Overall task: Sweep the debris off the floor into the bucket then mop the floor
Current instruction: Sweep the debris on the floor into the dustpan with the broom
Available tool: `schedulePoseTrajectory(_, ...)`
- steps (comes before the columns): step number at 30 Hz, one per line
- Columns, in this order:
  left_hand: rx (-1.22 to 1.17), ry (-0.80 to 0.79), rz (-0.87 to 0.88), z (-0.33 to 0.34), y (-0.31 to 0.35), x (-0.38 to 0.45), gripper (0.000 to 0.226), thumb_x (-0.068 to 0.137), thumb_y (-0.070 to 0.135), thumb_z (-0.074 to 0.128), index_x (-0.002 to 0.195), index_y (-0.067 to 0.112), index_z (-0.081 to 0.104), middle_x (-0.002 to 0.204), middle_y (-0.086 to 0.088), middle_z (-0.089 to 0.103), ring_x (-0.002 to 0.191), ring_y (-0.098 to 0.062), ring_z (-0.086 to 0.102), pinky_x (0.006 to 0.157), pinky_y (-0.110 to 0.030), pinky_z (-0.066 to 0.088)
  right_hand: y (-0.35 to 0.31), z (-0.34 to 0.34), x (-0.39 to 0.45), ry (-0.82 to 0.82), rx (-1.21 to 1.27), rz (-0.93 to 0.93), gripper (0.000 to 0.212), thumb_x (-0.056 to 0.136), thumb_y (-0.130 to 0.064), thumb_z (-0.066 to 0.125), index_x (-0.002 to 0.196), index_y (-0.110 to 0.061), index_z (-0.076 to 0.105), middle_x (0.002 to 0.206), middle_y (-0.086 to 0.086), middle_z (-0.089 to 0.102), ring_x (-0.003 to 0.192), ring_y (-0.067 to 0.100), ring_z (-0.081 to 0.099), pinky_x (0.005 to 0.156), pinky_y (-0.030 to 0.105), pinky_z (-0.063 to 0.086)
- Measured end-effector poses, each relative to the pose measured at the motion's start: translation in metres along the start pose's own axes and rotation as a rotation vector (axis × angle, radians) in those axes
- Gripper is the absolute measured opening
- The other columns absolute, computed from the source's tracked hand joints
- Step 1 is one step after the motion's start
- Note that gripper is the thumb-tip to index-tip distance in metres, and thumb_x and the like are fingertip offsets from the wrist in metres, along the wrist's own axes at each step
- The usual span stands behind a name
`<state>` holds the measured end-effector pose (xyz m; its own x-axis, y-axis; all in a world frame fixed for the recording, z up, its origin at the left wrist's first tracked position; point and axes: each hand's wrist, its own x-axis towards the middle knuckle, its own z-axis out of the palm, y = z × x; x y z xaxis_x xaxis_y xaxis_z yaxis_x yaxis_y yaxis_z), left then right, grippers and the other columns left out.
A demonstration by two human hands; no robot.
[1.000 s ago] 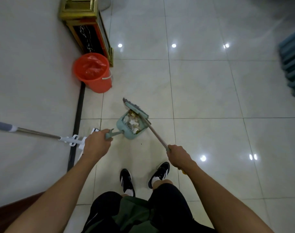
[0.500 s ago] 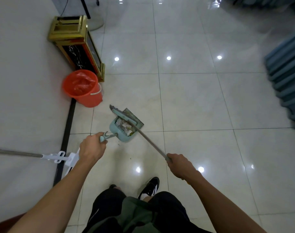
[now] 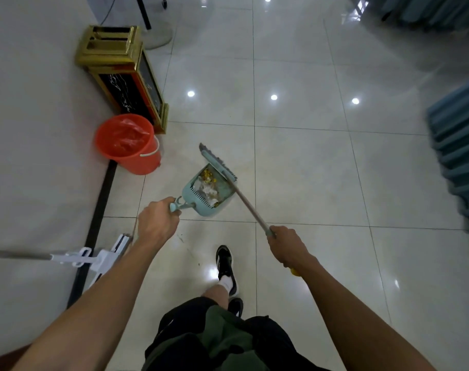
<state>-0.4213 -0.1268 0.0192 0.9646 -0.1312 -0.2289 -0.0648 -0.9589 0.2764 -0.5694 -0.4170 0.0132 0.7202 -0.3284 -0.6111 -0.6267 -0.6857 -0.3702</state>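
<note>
My left hand [image 3: 157,223] grips the handle of a pale teal dustpan [image 3: 194,195] held above the floor, loaded with white paper and yellow debris [image 3: 208,183]. My right hand [image 3: 285,243] holds the thin handle of a broom [image 3: 248,206]; its flat grey-teal head [image 3: 217,162] rests across the dustpan's open mouth. An orange bucket [image 3: 145,163] lined with a red bag stands by the wall, to the upper left of the dustpan. A white flat mop [image 3: 94,259] leans at the left, its metal pole running off the left edge.
A gold and black bin [image 3: 126,76] stands against the white wall behind the bucket. A round stand base [image 3: 161,36] sits beyond it. Blue curtains [image 3: 458,145] hang at the right. My shoe [image 3: 226,269] is on the glossy tiled floor [image 3: 321,170].
The view has advanced toward the bucket. Dustpan and broom have stayed together in my hands and now sit closer to the bucket. My feet have stepped forward.
</note>
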Motion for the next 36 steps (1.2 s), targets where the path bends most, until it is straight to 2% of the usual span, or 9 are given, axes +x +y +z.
schedulePoseTrajectory(7, -0.077, -0.012, -0.084, 0.002, 0.019, 0.059, 0.005, 0.092, 0.027, 0.065, 0.092, 0.024, 0.068, 0.075, -0.003, 0.068, 0.069, -0.027, 0.064, 0.065, -0.035, 0.055, -0.02, -0.051, 0.062, -0.052, -0.011, 0.005, 0.025, 0.104, -0.031, 0.044, 0.108, -0.014, 0.062, 0.087, 0.008, 0.064, 0.07, 0.028, 0.067, 0.053, 0.043, 0.061)
schedulePoseTrajectory(12, -0.096, -0.034, -0.124, 0.0, 0.025, 0.085, 0.004, 0.09, 0.029, 0.064, 0.091, 0.026, 0.067, 0.073, -0.001, 0.067, 0.068, -0.026, 0.063, 0.066, -0.036, 0.056, -0.035, -0.076, 0.1, -0.073, -0.03, -0.017, 0.029, 0.104, -0.032, 0.043, 0.107, -0.01, 0.062, 0.085, 0.01, 0.065, 0.066, 0.028, 0.066, 0.052, 0.042, 0.061)
schedulePoseTrajectory(17, -0.098, -0.001, -0.193, 0.003, 0.025, 0.096, 0.005, 0.087, 0.032, 0.066, 0.09, 0.028, 0.065, 0.071, 0.001, 0.066, 0.065, -0.024, 0.059, 0.059, -0.03, 0.044, -0.044, -0.099, 0.141, -0.09, -0.062, -0.042, 0.029, 0.103, -0.031, 0.044, 0.106, -0.01, 0.064, 0.083, 0.008, 0.065, 0.063, 0.026, 0.066, 0.045, 0.034, 0.058)
schedulePoseTrajectory(20, -0.115, -0.005, -0.248, 0.008, 0.03, 0.101, 0.003, 0.088, 0.032, 0.066, 0.089, 0.03, 0.065, 0.069, 0.005, 0.064, 0.064, -0.02, 0.06, 0.061, -0.032, 0.051, -0.046, -0.115, 0.166, -0.105, -0.107, -0.089, 0.03, 0.103, -0.03, 0.044, 0.107, -0.009, 0.065, 0.081, 0.006, 0.065, 0.065, 0.025, 0.066, 0.048, 0.035, 0.058)
schedulePoseTrajectory(26, -0.227, 0.051, -0.437, 0.019, 0.065, 0.09, 0.006, 0.085, 0.03, 0.07, 0.09, 0.029, 0.068, 0.073, 0.001, 0.068, 0.07, -0.026, 0.065, 0.064, -0.036, 0.055, -0.04, -0.155, 0.223, -0.203, -0.216, -0.184, 0.027, 0.103, -0.029, 0.043, 0.102, -0.011, 0.063, 0.08, 0.01, 0.065, 0.062, 0.028, 0.067, 0.042, 0.033, 0.056)
schedulePoseTrajectory(32, -0.271, 0.141, -0.686, 0.035, 0.111, 0.045, 0.015, 0.086, 0.033, 0.071, 0.1, 0.032, 0.07, 0.083, -0.003, 0.071, 0.079, -0.031, 0.066, 0.068, -0.035, 0.053, -0.038, -0.187, 0.272, -0.314, -0.416, -0.368, 0.032, 0.104, -0.034, 0.04, 0.1, -0.01, 0.061, 0.082, 0.008, 0.065, 0.063, 0.023, 0.065, 0.048, 0.034, 0.057)
schedulePoseTrajectory(36, -0.33, 0.207, -0.864, 0.048, 0.136, -0.003, 0.02, 0.086, 0.033, 0.071, 0.107, 0.034, 0.071, 0.087, -0.005, 0.072, 0.08, -0.031, 0.066, 0.07, -0.035, 0.051, -0.051, -0.186, 0.284, -0.385, -0.528, -0.469, 0.027, 0.103, -0.029, 0.041, 0.098, -0.012, 0.062, 0.08, 0.009, 0.066, 0.062, 0.025, 0.067, 0.047, 0.037, 0.059)
